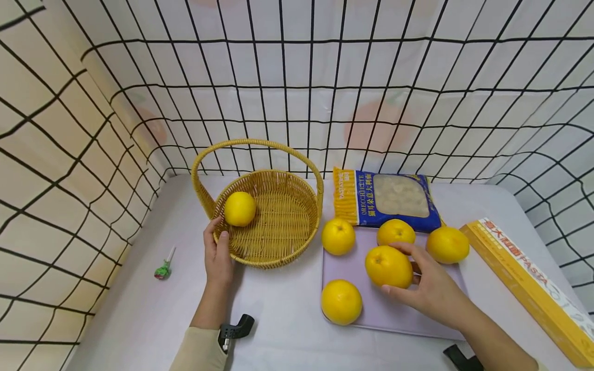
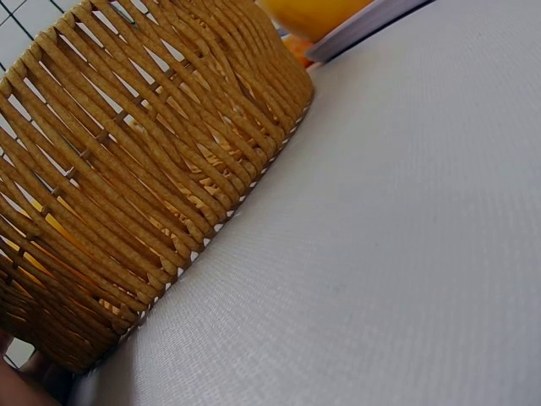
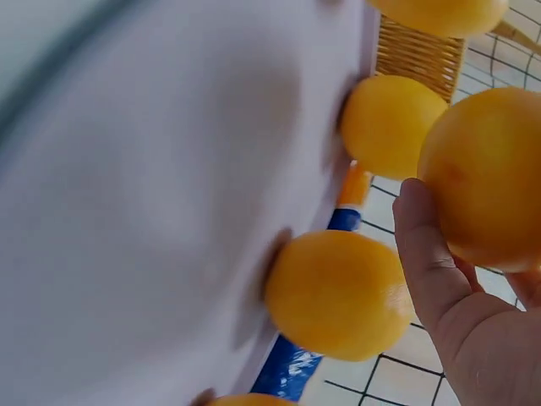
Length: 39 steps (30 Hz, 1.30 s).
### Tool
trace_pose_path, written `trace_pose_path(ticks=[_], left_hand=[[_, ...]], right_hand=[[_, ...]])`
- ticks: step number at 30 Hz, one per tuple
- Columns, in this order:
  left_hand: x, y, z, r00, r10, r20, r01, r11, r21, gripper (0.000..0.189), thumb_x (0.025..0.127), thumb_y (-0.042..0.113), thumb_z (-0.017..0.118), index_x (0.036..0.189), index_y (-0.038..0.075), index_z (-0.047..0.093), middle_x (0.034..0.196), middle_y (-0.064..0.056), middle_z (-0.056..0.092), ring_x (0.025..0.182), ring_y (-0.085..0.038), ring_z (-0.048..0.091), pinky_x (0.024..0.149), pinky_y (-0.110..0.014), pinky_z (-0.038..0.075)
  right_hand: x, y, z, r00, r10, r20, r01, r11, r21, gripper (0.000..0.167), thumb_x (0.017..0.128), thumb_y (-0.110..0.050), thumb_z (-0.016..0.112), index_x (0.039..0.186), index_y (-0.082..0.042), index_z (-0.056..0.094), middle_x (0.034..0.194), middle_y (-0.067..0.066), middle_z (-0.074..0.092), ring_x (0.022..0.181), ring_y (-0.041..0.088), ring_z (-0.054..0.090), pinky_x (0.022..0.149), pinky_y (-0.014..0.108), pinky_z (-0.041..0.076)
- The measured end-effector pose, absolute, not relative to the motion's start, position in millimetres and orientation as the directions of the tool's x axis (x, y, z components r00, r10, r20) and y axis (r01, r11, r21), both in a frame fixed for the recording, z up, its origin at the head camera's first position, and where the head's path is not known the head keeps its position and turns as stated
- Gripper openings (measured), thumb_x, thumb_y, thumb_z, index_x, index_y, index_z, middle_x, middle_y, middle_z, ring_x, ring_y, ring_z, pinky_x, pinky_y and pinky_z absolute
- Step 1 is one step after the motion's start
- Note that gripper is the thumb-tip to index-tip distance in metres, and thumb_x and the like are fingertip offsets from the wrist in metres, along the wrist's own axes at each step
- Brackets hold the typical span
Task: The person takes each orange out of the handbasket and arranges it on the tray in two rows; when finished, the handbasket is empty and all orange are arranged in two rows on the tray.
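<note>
My right hand (image 1: pixel 433 288) grips a yellow-orange orange (image 1: pixel 388 267) between thumb and fingers. In the right wrist view that orange (image 3: pixel 490 178) is raised off the lilac tray (image 1: pixel 399 319). Several other oranges stay on the tray, among them one orange (image 1: pixel 341 302) at its near left corner and another orange (image 1: pixel 338 236) at its far left. At the left, my left hand (image 1: pixel 219 260) holds the rim of a wicker basket (image 1: pixel 278 242), thumb over the edge. One orange (image 1: pixel 240 208) lies inside the basket against its left wall. The left wrist view shows the basket's woven side (image 2: pixel 161 144) on the tablecloth.
A blue and yellow pasta bag (image 1: pixel 394 201) lies behind the tray. To the right is a long yellow pasta box (image 1: pixel 529 288). A wrapped lollipop (image 1: pixel 163 269) lies left of the basket. Black wire mesh (image 1: pixel 312 93) stands around the back and sides.
</note>
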<state>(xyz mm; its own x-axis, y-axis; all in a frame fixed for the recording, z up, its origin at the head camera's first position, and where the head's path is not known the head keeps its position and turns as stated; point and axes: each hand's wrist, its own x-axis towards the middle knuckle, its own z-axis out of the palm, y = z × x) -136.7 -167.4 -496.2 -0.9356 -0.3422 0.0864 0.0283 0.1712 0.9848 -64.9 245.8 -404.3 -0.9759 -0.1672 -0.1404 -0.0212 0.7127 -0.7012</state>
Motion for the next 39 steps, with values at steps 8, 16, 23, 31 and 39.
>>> trace_pose_path(ticks=[8,16,23,31,39], left_hand=[[-135.7,-165.8,-494.4,-0.936,-0.341,0.091,0.027,0.188,0.982,0.043,0.109,0.028,0.037,0.151,0.024,0.036,0.168,0.001,0.027,0.158,-0.023,0.020,0.128,-0.052,0.018],[-136.2,-165.2,-494.6,-0.937,-0.338,0.092,0.028,0.189,0.982,0.042,0.109,0.027,0.038,0.151,0.024,0.037,0.168,0.001,0.028,0.158,-0.023,0.019,0.128,-0.053,0.016],[-137.3,-166.7,-495.6,-0.935,-0.342,0.094,0.036,0.171,0.985,0.043,0.108,0.026,0.038,0.151,0.021,0.038,0.167,-0.001,0.029,0.157,-0.023,0.022,0.127,-0.053,0.021],[-138.1,-168.3,-497.5,-0.933,-0.342,0.107,0.049,0.175,0.983,0.043,0.109,0.025,0.038,0.151,0.019,0.037,0.167,-0.002,0.029,0.157,-0.024,0.023,0.126,-0.053,0.022],[-139.2,-168.2,-498.3,-0.931,-0.343,0.125,0.073,0.160,0.984,0.043,0.108,0.021,0.038,0.151,0.016,0.038,0.166,-0.002,0.031,0.156,-0.023,0.024,0.127,-0.051,0.023]], right_hand=[[-56.7,253.6,-415.1,-0.968,-0.159,-0.197,0.016,0.739,-0.674,0.086,0.078,-0.053,0.085,0.142,-0.013,0.045,0.141,0.017,0.055,0.122,0.034,0.059,0.100,0.056,0.054],[-47.5,268.4,-425.8,-0.957,-0.153,-0.245,0.054,0.739,-0.671,0.092,0.078,-0.050,0.085,0.150,-0.014,0.040,0.148,0.019,0.049,0.123,0.039,0.057,0.096,0.056,0.056],[-41.7,277.2,-431.3,-0.937,-0.175,-0.304,0.075,0.747,-0.661,0.091,0.076,-0.050,0.087,0.146,-0.012,0.042,0.146,0.017,0.050,0.123,0.033,0.057,0.101,0.059,0.052],[-40.0,279.4,-435.4,-0.917,-0.159,-0.365,0.134,0.741,-0.658,0.096,0.072,-0.052,0.089,0.144,-0.010,0.040,0.147,0.019,0.049,0.122,0.034,0.059,0.101,0.059,0.052],[-34.0,281.0,-440.2,-0.921,-0.199,-0.334,0.085,0.736,-0.671,0.096,0.070,-0.050,0.091,0.146,-0.018,0.042,0.145,0.013,0.049,0.123,0.029,0.056,0.102,0.057,0.051]])
